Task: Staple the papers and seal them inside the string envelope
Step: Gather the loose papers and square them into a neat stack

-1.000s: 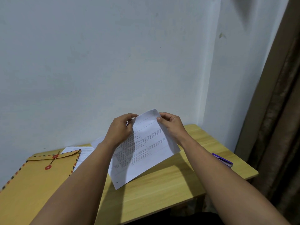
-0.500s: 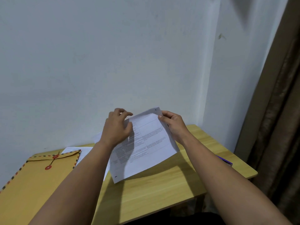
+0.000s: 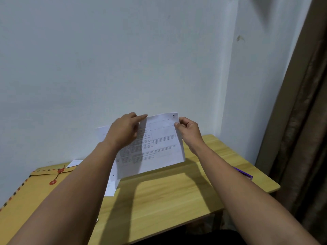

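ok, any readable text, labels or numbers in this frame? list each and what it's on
Nothing legible.
Held papers: printed table text, too small and blurred to read.
Loose sheet behind the string envelope: faint print, unreadable.
Envelope: no text visible, only red string discs.
Purple stapler: no label visible.

Soft, even indoor light falls from above and behind the person, casting dark shadows of both arms and the papers (image 3: 155, 145) onto the bench (image 3: 177, 197). The wall (image 3: 123, 59) looks dull and grey-blue, without glare. Print on the papers is blurred. Wide-angle bending shows along the curtain (image 3: 304, 121) edge.
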A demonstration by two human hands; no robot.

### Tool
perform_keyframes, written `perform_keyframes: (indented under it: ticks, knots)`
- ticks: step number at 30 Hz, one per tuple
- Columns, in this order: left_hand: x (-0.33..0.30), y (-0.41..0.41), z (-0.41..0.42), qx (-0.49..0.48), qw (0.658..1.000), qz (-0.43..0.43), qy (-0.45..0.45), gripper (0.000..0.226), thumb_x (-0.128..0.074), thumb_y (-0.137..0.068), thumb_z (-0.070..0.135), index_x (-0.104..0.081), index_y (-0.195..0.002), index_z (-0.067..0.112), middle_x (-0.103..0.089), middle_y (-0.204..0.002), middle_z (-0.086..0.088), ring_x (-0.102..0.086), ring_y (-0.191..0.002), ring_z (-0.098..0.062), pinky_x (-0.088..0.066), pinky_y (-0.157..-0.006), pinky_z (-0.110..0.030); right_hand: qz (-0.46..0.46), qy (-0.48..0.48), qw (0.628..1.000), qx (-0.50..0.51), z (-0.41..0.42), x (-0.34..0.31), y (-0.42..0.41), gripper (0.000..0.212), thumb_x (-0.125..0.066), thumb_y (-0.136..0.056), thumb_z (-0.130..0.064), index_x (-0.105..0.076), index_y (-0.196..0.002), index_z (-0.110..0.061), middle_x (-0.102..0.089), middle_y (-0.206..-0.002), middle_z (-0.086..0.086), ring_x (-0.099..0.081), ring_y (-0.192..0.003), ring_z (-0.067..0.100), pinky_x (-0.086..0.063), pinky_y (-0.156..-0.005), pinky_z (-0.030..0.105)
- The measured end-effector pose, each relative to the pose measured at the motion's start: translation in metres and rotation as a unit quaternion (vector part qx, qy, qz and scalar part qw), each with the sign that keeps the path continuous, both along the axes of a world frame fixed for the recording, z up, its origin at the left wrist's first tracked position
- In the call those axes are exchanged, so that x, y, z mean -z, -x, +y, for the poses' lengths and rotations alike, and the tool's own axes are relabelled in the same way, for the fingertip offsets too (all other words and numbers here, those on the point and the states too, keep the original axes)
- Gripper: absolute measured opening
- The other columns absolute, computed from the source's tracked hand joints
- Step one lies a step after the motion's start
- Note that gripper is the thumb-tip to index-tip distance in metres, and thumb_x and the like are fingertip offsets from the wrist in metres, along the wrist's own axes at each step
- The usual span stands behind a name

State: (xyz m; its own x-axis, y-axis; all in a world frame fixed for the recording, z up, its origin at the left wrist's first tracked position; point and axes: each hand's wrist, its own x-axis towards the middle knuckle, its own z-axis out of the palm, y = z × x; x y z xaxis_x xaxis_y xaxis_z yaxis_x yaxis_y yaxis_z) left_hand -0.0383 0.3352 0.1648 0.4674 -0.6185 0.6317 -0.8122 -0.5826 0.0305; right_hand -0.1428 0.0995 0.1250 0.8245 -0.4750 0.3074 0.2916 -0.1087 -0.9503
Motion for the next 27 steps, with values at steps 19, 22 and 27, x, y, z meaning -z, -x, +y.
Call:
perform_keyframes:
  ticks: [19,22,27]
  knots:
    - [0.055,0.004,-0.008,-0.003,0.999,-0.001,-0.038,0.057,-0.055,-0.086,0.0,-0.062,-0.137,0.025,-0.063,-0.096,-0.002,-0.056,-0.083,-0.028,-0.042,-0.065,-0.036,0.064,-0.016,0.998,0.019,0.006,0.072,-0.002,0.021,-0.054,-0.105,-0.001,-0.074,-0.11,-0.005,-0.079,-0.1,-0.003,-0.076,-0.083,0.006,-0.059,-0.072,0.02]
    - [0.054,0.006,-0.008,0.002,0.999,0.016,-0.046,0.058,-0.053,-0.088,0.002,-0.058,-0.141,0.026,-0.063,-0.101,-0.002,-0.057,-0.088,-0.028,-0.047,-0.068,-0.039,0.061,-0.014,0.998,0.018,0.007,0.071,-0.001,0.021,-0.054,-0.105,-0.002,-0.074,-0.112,-0.005,-0.079,-0.1,-0.005,-0.075,-0.082,0.003,-0.059,-0.072,0.018]
    - [0.052,0.012,-0.009,-0.007,0.998,0.022,-0.056,0.06,-0.048,-0.093,0.001,-0.052,-0.145,0.03,-0.061,-0.104,0.001,-0.056,-0.094,-0.023,-0.046,-0.061,-0.034,0.054,-0.013,0.998,0.024,0.011,0.07,0.002,0.018,-0.056,-0.105,-0.004,-0.072,-0.112,-0.006,-0.08,-0.101,-0.002,-0.077,-0.087,0.013,-0.062,-0.073,0.024]
